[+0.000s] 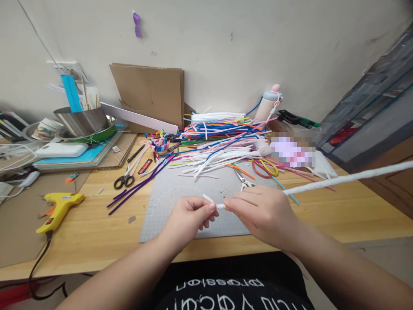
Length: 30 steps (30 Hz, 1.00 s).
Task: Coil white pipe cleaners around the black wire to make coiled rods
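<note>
A long white fuzzy rod (348, 178), which looks like wound pipe cleaner, runs from the right edge of the view through my right hand (266, 215). Its thin end lies between my two hands, above a grey cutting mat (161, 211). My left hand (192, 215) pinches that end between thumb and fingertips, and a short white tip sticks up past the thumb. The fingers of my right hand are closed round the rod a little way along. Just beyond my right hand lies a pair of white-handled scissors (247, 184), partly hidden.
Behind the mat lies a heap of coloured pipe cleaners (222, 133). Purple pipe cleaners (138, 185) and black scissors (124, 181) lie to the left, with a yellow glue gun (60, 206) farther out. Cardboard (150, 94) and a bottle (267, 107) stand by the wall.
</note>
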Motion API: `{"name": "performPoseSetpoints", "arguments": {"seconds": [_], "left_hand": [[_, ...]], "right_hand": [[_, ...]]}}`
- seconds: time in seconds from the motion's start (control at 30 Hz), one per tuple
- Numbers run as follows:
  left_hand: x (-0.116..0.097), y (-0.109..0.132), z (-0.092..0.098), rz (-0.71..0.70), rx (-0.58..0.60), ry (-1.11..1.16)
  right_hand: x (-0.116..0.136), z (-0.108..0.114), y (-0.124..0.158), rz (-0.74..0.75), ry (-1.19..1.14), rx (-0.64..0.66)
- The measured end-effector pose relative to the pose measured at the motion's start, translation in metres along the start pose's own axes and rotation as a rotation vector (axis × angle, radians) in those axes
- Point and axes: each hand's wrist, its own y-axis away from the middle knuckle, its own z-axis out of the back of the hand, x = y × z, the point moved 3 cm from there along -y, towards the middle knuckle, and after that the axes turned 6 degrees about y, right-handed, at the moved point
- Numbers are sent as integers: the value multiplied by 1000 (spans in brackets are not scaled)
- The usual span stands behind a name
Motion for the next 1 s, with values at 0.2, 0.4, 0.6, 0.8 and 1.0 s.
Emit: {"name": "performPoseSetpoints", "arguments": {"seconds": [0.2,0.4,0.6,0.8,1.0], "left_hand": [[14,-4,-4,343,104,423],[12,-17,5,86,-156,440],[4,-29,16,-106,-255,200],[4,-34,30,-392,-370,-335],[12,-33,32,-536,-334,-563]], "right_hand": [[-11,4,-7,196,89,-109],[-21,4,2,-168,-216,-760],[-23,-67,-25,-803,-1457,-176],[-28,-88,-48,-843,-1725,-106],[-34,-104,-43,-938,-1744,-108]]}}
